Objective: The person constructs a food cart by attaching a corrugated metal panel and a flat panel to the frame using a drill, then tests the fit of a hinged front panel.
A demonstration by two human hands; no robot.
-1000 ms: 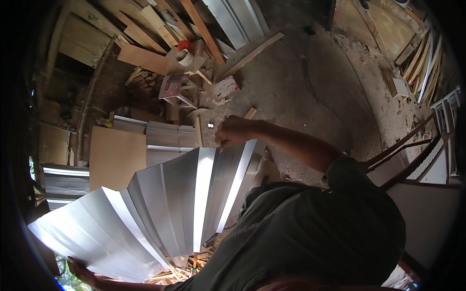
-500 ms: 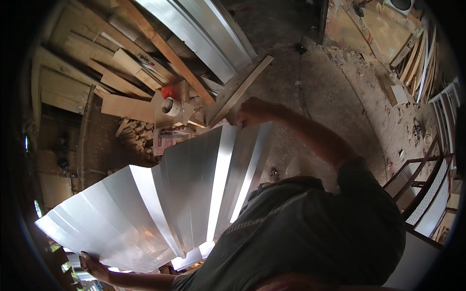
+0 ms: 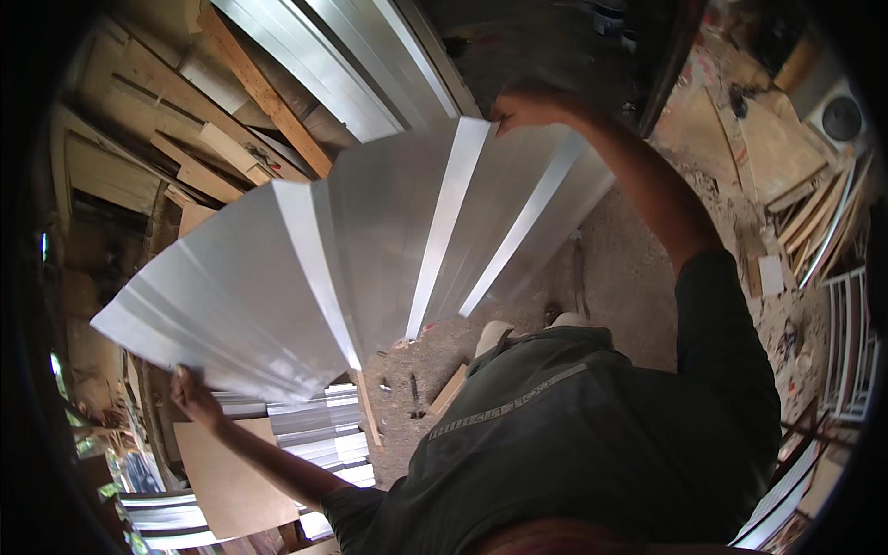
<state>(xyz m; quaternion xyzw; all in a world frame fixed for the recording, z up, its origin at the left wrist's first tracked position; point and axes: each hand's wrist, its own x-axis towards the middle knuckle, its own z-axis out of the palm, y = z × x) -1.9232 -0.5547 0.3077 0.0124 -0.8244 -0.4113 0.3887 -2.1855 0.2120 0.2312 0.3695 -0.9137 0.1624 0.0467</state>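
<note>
A broad ribbed sheet of silvery metal [image 3: 379, 222] spans the space in front of me, held up off the floor between both hands. At its left edge, my left hand [image 3: 191, 393] is closed on the rim, arm stretched out. My right hand [image 3: 529, 104] grips the far edge beside a raised rib, its elbow bent and lifted. Part of each hand's fingers is hidden by the sheet. Behind the far edge, more ribbed metal sheets [image 3: 356, 69] lean beside wooden planks.
Planks and boards [image 3: 245, 83] lean at the far left. More corrugated sheets [image 3: 338, 430] and a brown flat panel [image 3: 236, 472] lie at lower left. On the right are bundled wood strips [image 3: 823, 208], a white metal rack [image 3: 844, 342] and a speaker-like box [image 3: 840, 118]. The floor [image 3: 638, 259] is dusty concrete.
The metal sheet has been raised and moved away from my body, both hands going up with it. It now covers the bucket and wood scraps, while floor and stacked sheets show below it.
</note>
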